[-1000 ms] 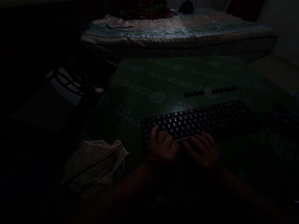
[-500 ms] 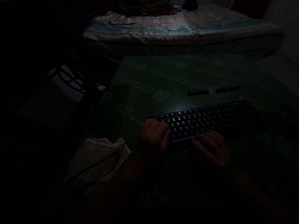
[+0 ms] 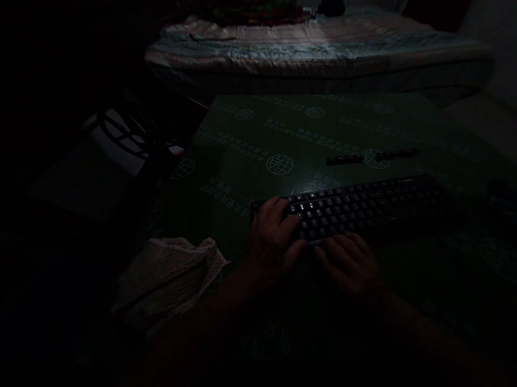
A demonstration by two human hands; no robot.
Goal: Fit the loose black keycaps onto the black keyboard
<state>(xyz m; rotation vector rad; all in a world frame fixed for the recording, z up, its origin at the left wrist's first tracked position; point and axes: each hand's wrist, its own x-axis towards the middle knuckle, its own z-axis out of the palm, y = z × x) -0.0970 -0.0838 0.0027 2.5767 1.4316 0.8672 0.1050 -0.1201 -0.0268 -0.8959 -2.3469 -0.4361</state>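
A black keyboard (image 3: 343, 209) lies on the green table, very dimly lit. My left hand (image 3: 274, 235) rests over its left end with the fingers apart on the keys and the thumb near the front edge. Close beside it, my right hand (image 3: 349, 264) lies with fingers stretched out, their tips at the keyboard's front edge left of its middle. Neither hand shows anything held in it. Some keys under the left hand are covered.
The green table (image 3: 245, 152) has printed globe marks. Behind the keyboard lie two short rows of small dark pieces (image 3: 345, 160), perhaps keycaps. A crumpled cloth (image 3: 170, 276) sits at the left. Beyond the table stands a bed (image 3: 271, 47).
My left hand has gone from closed at the keyboard's left end to spread over the keys, slightly right. The right hand has shifted left along the front edge.
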